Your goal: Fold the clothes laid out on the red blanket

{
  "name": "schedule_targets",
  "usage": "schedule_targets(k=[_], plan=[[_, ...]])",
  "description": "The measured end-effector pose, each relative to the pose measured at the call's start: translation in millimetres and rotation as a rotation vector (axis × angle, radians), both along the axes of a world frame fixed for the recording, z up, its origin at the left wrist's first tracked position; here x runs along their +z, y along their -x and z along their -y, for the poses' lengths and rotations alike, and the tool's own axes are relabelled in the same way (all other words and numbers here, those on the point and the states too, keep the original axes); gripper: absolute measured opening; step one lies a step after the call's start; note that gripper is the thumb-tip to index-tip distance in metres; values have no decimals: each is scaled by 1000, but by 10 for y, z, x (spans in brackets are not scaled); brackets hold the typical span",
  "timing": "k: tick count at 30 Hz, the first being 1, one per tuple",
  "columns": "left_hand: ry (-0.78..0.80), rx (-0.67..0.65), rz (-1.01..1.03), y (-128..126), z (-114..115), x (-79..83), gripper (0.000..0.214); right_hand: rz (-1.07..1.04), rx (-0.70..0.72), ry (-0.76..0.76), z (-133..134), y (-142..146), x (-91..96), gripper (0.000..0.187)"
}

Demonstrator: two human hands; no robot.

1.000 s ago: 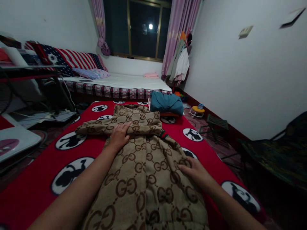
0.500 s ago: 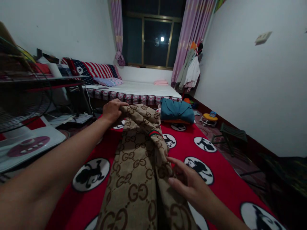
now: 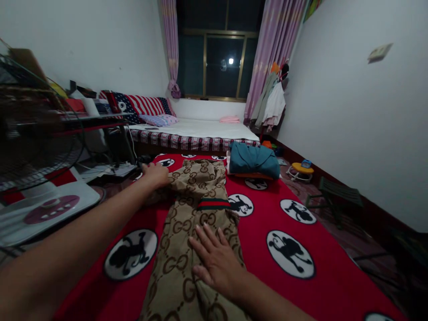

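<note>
A tan garment with a brown double-G print lies lengthwise on a red cover patterned with monkey figures in white ovals. A green and red stripe crosses the garment near its far part. My left hand is closed on the cloth at the far left, where a section of it sticks out sideways; its fingertips are partly hidden. Flat on the near half, just below the stripe, my right hand presses down with fingers spread.
A folded teal garment rests on other folded cloth at the far right of the cover. To the left are a fan and a cluttered desk. A yellow stool and a dark folding stool stand right. Behind is a bed.
My right hand has gone from the garment's right edge to lying flat on its middle. The bunched, twisted cloth now lies flatter, its stripe straight across. My left hand is lower.
</note>
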State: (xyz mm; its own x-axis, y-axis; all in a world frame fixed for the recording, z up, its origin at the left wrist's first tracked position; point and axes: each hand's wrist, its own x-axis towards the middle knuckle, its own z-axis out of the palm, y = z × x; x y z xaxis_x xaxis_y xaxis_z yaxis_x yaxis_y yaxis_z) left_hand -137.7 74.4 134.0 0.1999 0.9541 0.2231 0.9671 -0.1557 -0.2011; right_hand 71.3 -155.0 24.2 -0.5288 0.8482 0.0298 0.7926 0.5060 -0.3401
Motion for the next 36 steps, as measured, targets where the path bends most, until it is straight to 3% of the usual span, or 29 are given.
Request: schedule_targets(k=[1, 4, 6, 7, 9, 12, 14, 16, 18, 19, 22, 25, 27, 29, 32, 36], plan=[[-44, -48, 30, -179, 57, 40, 29, 10, -4, -6, 0, 20, -36, 64], [-73, -404, 227, -773, 258, -1, 33, 14, -7, -4, 9, 24, -48, 65], [2, -635, 333, -1079, 344, -207, 45, 9, -6, 4, 7, 0, -43, 65], [-8, -677, 367, -1170, 356, -355, 54, 4, -3, 5, 6, -17, -54, 65], [-55, -569, 436, -1221, 314, -683, 66, -5, 10, 2, 9, -55, -107, 67], [-24, -182, 592, -1086, 173, -1087, 80, -29, 47, -27, 37, -123, -179, 69], [27, -53, 672, -987, 99, -1218, 87, -73, 76, -39, 21, -177, -131, 70], [29, -50, 722, -940, 62, -1250, 87, -164, 75, 3, -110, -241, 25, 53], [-4, -59, 790, -935, 45, -1235, 79, -311, -7, 66, -428, -318, 251, 40], [-25, -61, 838, -938, 37, -1227, 73, -396, -94, 79, -665, -361, 367, 46], [-104, -99, 964, -934, 5, -1240, 59, -595, -356, -78, -1582, -496, 631, 33], [-151, -142, 990, -915, -23, -1298, 58, -394, -609, -216, -2485, -610, 723, 33], [-150, -145, 976, -907, -31, -1332, 59, -309, -645, -225, -2905, -659, 703, 35], [-141, -140, 959, -907, -30, -1353, 59, -253, -619, -196, -3151, -689, 632, 43], [-132, -139, 926, -914, -25, -1363, 58, -172, -568, -111, -3292, -734, 471, 56], [-153, -124, 909, -926, 0, -1327, 58, -107, -634, -72, -3335, -832, 346, 33]])
